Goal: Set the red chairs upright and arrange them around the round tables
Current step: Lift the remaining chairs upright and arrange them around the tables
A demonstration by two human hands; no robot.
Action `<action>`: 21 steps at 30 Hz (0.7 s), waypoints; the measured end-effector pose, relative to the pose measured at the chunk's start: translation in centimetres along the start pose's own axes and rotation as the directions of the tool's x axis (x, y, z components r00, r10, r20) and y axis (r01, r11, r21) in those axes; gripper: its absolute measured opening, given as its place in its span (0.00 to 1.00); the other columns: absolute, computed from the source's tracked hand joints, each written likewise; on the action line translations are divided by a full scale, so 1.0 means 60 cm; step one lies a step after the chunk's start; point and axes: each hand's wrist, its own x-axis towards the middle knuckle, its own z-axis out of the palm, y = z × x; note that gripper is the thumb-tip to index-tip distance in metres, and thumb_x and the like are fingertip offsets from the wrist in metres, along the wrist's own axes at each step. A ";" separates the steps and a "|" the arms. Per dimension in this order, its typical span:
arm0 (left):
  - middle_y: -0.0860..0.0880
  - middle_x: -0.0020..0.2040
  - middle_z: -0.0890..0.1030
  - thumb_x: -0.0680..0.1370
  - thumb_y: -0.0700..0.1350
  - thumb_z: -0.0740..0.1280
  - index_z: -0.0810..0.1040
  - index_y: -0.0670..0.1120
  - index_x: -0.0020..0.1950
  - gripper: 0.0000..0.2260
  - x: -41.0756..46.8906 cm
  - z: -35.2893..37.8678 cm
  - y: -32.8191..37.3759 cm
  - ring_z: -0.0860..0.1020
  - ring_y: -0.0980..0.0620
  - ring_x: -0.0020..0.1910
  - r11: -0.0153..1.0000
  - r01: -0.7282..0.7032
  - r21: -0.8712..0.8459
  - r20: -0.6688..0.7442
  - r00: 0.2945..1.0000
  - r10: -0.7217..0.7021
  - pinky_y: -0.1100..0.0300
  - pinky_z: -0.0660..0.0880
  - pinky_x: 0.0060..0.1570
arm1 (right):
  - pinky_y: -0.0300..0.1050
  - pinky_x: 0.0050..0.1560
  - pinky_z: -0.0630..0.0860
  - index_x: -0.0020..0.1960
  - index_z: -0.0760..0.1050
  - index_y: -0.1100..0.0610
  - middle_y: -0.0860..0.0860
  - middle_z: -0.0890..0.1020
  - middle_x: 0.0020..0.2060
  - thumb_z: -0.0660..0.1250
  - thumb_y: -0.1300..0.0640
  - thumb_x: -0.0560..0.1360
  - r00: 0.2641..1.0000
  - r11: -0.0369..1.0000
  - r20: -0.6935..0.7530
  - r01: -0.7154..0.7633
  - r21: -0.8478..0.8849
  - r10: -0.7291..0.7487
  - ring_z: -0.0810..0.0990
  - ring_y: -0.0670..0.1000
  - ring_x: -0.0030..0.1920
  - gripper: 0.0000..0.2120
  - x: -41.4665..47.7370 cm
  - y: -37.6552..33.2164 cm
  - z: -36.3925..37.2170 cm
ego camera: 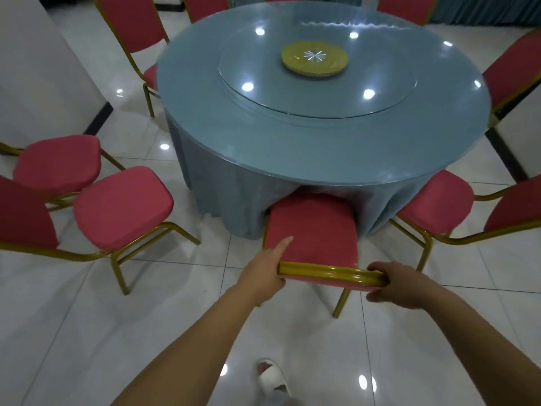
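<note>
A red chair with a gold frame [313, 230] stands upright in front of me, its seat pushed under the blue cloth of the round table [322, 136]. My left hand [268, 268] holds the left end of the chair's top rail, index finger stretched along the red backrest. My right hand [398, 284] grips the right end of the same rail with curled fingers. Two more red chairs [123, 206] [57, 164] stand upright at the left, and another [436, 203] at the right.
Several other red chairs ring the table's far side [131, 27] [512, 65]. A glass turntable with a gold disc [315, 58] sits on the tabletop. White walls with dark skirting stand at the left [44, 68] and right. My white slipper [273, 379] shows on the glossy tiled floor.
</note>
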 end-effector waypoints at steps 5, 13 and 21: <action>0.49 0.77 0.61 0.74 0.46 0.75 0.43 0.61 0.80 0.48 -0.120 -0.052 -0.158 0.63 0.49 0.74 0.901 0.311 -0.304 0.079 0.950 -0.301 0.58 0.65 0.68 | 0.54 0.67 0.69 0.71 0.68 0.41 0.45 0.74 0.65 0.70 0.37 0.71 0.963 0.976 -0.225 0.178 0.127 -0.146 0.72 0.51 0.66 0.31 -0.021 -0.198 0.003; 0.43 0.72 0.69 0.77 0.46 0.72 0.57 0.56 0.78 0.35 -0.349 -0.260 -0.469 0.70 0.47 0.64 0.731 0.488 -0.476 -0.094 0.799 -0.594 0.54 0.71 0.61 | 0.48 0.67 0.70 0.69 0.72 0.46 0.42 0.72 0.64 0.70 0.46 0.76 0.928 0.839 -0.147 0.371 0.398 -0.341 0.74 0.50 0.64 0.22 0.035 -0.602 0.149; 0.48 0.69 0.70 0.76 0.47 0.72 0.63 0.58 0.76 0.31 -0.551 -0.485 -0.711 0.72 0.49 0.64 0.703 0.371 -0.607 -0.277 0.731 -0.624 0.58 0.71 0.57 | 0.41 0.55 0.68 0.69 0.71 0.44 0.44 0.74 0.62 0.71 0.47 0.76 0.897 0.804 -0.086 0.427 0.414 -0.433 0.73 0.45 0.60 0.23 0.063 -1.044 0.199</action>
